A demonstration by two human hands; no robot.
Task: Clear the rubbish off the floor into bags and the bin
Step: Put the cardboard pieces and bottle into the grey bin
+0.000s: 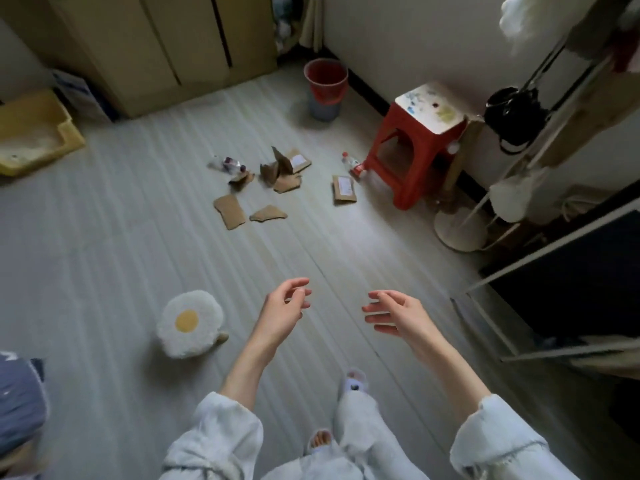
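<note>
- Status: nothing has been collected yet, judging by the layout; both hands are empty and the rubbish lies ahead on the floor, so the step in hand is the approach to the first pickup.
- Left hand: raised over bare floor, fingers loosely curled and apart, gripping nothing.
- Right hand: level with the left, fingers spread and relaxed, likewise holding nothing.
- Rubbish, left to right: a crumpled plastic bottle; torn cardboard pieces scattered near it, two flat scraps lying nearest the person; a small labelled carton; a red-capped bottle just beside the leg of the red stool.
- Bin: lined with a red bag, upright against the far wall, beyond the litter and well apart from the hands.
- Next move, in my judgement: step forward, stoop, and gather the flat scraps first; thin card flush on the floor will need a fingernail edge-lift. No loose bag is visible.
- Surface: pale plank-pattern flooring, smooth.
- Room, left to right: yellow tray, tan wardrobe, egg-shaped plush cushion near the person's feet, white clothes stand at right with garments hanging.
</note>
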